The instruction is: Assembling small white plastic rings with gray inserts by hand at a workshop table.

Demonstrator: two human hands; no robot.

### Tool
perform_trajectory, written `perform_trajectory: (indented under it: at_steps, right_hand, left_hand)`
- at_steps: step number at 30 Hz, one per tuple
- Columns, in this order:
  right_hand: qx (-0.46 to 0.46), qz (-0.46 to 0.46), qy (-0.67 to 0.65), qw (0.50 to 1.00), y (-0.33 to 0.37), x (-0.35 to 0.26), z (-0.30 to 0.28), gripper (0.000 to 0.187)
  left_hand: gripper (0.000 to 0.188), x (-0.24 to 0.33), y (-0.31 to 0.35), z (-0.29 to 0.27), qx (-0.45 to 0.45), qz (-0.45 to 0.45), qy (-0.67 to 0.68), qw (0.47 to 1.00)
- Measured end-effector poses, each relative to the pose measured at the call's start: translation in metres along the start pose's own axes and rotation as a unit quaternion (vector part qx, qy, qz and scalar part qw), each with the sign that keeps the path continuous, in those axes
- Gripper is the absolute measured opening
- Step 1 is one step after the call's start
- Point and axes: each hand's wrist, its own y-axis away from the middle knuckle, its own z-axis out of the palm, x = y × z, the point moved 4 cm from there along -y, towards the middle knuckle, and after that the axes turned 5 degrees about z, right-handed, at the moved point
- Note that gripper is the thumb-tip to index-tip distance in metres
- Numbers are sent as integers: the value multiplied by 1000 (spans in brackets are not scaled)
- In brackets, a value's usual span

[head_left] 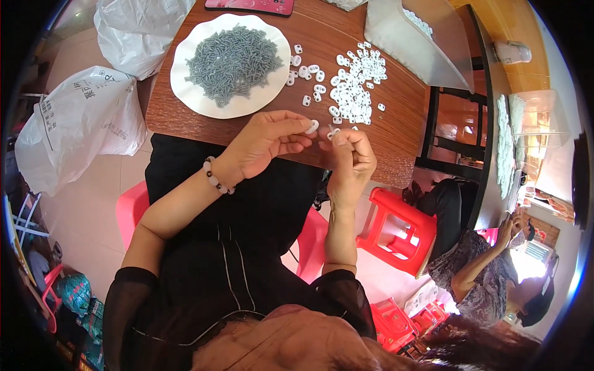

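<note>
My left hand [266,143] pinches a small white oval plastic piece [312,127] between thumb and forefinger, its other fingers curled loosely. Just to the right, my right hand [351,162] is closed on another small white plastic piece [333,133], partly covered by the fingertips. The two pieces are close together but apart, over the near edge of the brown table [216,128]. Beyond my hands lies a loose heap of white oval plastic pieces with holes [352,93]. A scalloped white plate [180,79] bears a pile of short grey-green rod-like parts [234,62].
A pink phone [250,5] lies at the table's far edge. Right of the heap stands a whitish tray [402,43]. White sacks [86,127] stand left on the floor. A red stool [399,232] is at the right, near a co-worker [479,272] at another table.
</note>
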Motion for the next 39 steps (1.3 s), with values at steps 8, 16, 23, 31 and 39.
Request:
perform_trajectory:
  at_steps: [8, 16, 23, 31, 39]
  right_hand:
    - [-38, 17, 17, 999, 3, 4, 0, 8]
    - [-50, 7, 36, 998, 3, 2, 1, 9]
    - [-46, 8, 40, 998, 2, 3, 1, 11]
    - [-47, 17, 32, 998, 1, 6, -1, 13]
    - [-47, 14, 47, 998, 1, 4, -2, 12]
  left_hand:
    - [18, -2, -3, -7, -26, -16, 22, 999]
    - [18, -2, -3, -4, -15, 8, -6, 1000]
    - [17, -3, -3, -6, -2, 26, -33, 999]
    - [17, -4, -3, -5, 2, 32, -41, 999]
    - [16, -4, -2, -5, 4, 38, -44, 998]
